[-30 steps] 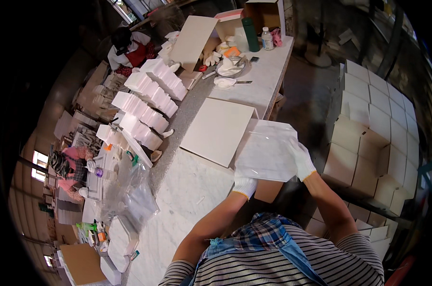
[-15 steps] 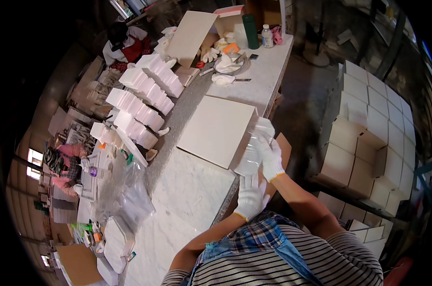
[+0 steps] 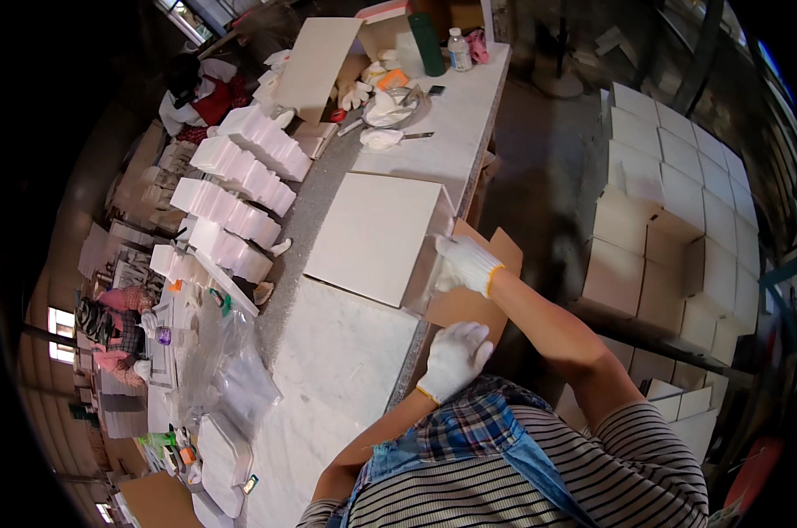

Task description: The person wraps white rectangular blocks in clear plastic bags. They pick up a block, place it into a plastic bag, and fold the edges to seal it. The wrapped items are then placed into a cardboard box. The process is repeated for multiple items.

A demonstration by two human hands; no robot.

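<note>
A white cardboard box (image 3: 372, 233) lies on its side on the marble-topped table, its open end toward me and brown flaps (image 3: 469, 304) sticking out past the table edge. At that opening, my right hand (image 3: 469, 262), in a white knit glove, grips a clear plastic-wrapped pack (image 3: 440, 275) that is mostly inside the box. Its fingertips are partly hidden there. My left hand (image 3: 454, 359), gloved the same way, is held below the flaps near my apron. Its fingers are loosely bent, the thumb apart, and nothing shows in it.
Stacks of white foam pieces (image 3: 231, 189) stand along the table's far left side. Clear plastic bags (image 3: 240, 370) lie nearer. A green bottle (image 3: 426, 44) and a pan (image 3: 394, 107) sit at the back. White boxes (image 3: 671, 194) are piled at right. Two other people work at left.
The clear pack has gone from between both hands into the box opening. My right hand has followed it leftward; my left hand has let go and drawn back. The view has shifted slightly.
</note>
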